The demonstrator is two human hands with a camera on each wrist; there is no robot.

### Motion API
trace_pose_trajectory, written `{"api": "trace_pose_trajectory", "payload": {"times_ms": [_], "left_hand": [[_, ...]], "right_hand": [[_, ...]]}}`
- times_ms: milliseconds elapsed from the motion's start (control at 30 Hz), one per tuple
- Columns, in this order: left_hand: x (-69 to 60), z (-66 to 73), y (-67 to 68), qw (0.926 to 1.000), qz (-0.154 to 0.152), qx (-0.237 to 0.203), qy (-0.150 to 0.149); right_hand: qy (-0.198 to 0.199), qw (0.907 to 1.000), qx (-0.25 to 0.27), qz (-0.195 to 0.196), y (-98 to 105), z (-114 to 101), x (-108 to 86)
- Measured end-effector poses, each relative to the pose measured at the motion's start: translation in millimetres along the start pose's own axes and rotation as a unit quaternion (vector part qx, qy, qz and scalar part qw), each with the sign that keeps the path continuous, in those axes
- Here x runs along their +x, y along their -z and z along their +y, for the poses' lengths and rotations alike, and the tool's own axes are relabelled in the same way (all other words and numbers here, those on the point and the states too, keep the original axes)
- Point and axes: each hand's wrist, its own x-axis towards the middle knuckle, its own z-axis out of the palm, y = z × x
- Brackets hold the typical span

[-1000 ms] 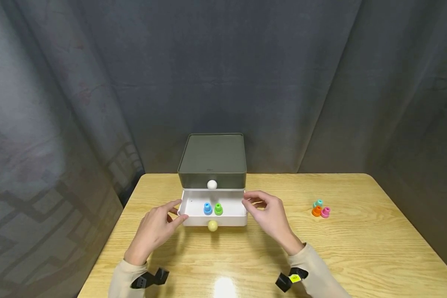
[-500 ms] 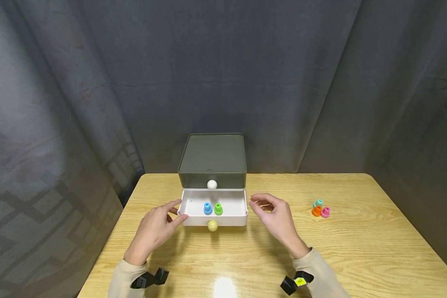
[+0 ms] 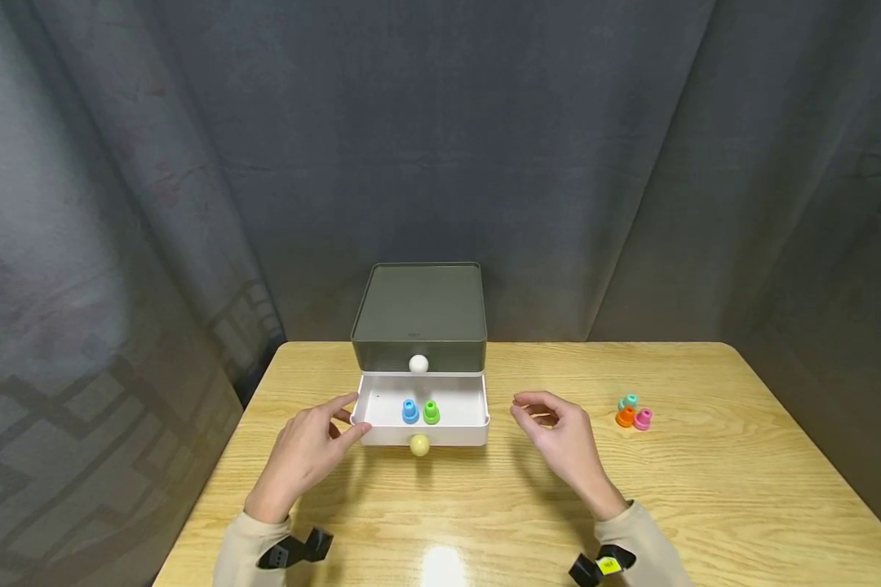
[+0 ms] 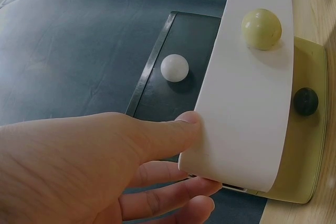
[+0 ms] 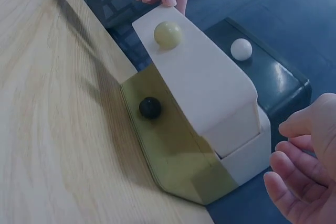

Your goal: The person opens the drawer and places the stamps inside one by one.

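A white drawer with a pale yellow knob stands pulled out of a small drawer unit. My left hand grips its left front corner; in the left wrist view the thumb lies on the front panel's edge and the fingers lie at the side. Inside the drawer, a blue cone-shaped peg and a green one stand side by side. My right hand hovers right of the drawer, apart from it, fingers loosely bent and holding nothing.
On the wooden table to the right stand a teal peg, an orange peg and a pink peg, close together. The unit's dark top drawer has a white knob; its olive bottom drawer has a black knob.
My right hand has left the drawer's right side and moved rightward, away from it. My left hand and the drawer have stayed in place.
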Motion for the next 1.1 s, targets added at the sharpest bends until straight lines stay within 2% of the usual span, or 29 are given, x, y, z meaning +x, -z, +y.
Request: {"api": "trace_pose_trajectory", "payload": {"times_ms": [767, 1100], "left_hand": [[0.8, -0.4, -0.4, 1.0, 0.004, -0.005, -0.006], [0.4, -0.7, 0.1, 1.0, 0.002, -0.004, -0.006]], "right_hand": [[-0.031, 0.9991, -0.017, 0.022, 34, 24, 0.6], [-0.027, 0.9978, -0.043, 0.042, 46, 42, 1.1]]}}
